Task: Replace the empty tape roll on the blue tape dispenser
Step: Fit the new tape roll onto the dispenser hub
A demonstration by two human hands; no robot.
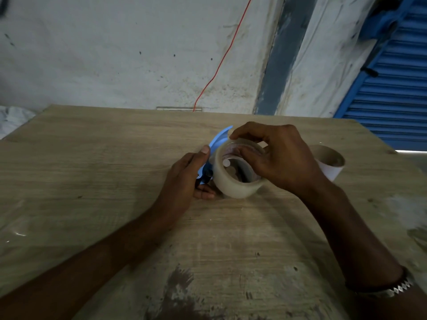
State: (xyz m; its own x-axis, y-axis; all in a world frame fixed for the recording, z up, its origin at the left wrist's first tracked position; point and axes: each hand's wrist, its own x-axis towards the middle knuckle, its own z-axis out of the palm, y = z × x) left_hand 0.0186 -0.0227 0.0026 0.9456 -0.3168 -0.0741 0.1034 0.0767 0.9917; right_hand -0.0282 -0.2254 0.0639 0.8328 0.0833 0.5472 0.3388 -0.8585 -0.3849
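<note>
The blue tape dispenser (218,140) is held near the middle of the wooden table (92,172), its curved blue plate pointing up and away. My left hand (184,176) grips its lower part, thumb on the plate. A full roll of clear tape (233,183) sits against the dispenser's right side, its open core facing me. My right hand (275,158) holds the roll from above, fingers over its rim. An empty cardboard core (329,161) lies on the table just right of my right hand.
A stained white wall (115,54) rises behind the table's far edge, with a red wire (221,58) running down it. Blue shutters (397,88) stand at the right. White cloth (11,118) lies off the left edge. Dark stains mark the near tabletop.
</note>
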